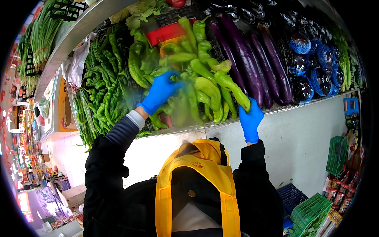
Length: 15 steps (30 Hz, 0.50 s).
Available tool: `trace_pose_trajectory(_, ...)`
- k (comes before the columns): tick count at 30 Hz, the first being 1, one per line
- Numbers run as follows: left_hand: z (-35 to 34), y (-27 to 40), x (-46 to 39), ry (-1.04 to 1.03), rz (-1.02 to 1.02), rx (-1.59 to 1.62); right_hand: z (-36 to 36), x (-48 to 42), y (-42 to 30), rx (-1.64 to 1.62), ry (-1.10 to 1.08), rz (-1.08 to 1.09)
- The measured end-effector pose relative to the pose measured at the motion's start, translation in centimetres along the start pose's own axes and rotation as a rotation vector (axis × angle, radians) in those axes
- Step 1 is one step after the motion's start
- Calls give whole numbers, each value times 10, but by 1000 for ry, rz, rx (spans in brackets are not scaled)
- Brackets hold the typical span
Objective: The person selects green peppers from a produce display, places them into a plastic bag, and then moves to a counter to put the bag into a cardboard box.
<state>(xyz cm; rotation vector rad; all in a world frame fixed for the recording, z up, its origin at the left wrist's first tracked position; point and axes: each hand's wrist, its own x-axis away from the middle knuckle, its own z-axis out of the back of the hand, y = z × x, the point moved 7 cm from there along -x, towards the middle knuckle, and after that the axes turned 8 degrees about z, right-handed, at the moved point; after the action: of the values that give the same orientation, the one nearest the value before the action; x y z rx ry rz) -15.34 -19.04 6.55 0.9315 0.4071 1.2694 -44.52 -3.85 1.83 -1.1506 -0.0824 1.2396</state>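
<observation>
My right hand (251,120), in a blue glove, grips the lower end of a long light green pepper (234,89) at the front edge of the display. My left hand (162,90), also gloved in blue, is over the heap of light green peppers (208,91) with its fingers bent. A hazy blur covers its fingertips, so whether they hold a pepper cannot be made out. A red and yellow panel (165,33) shows behind the heap.
Thin dark green peppers (103,83) fill the section at left. Long purple eggplants (251,59) lie to the right, then round eggplants in blue netting (321,80). A metal shelf edge (65,44) curves past the upper left. Green plastic crates (311,211) stand at lower right.
</observation>
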Motion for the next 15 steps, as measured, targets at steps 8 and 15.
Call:
trace_pose_trajectory(8,-109,19,82,-219,-1044,-1183,-1,1,1,34,-76,-35)
trace_pose_trajectory(15,-47,0,48,-383,-673,-1200,-5,6,20,2,-112,-35)
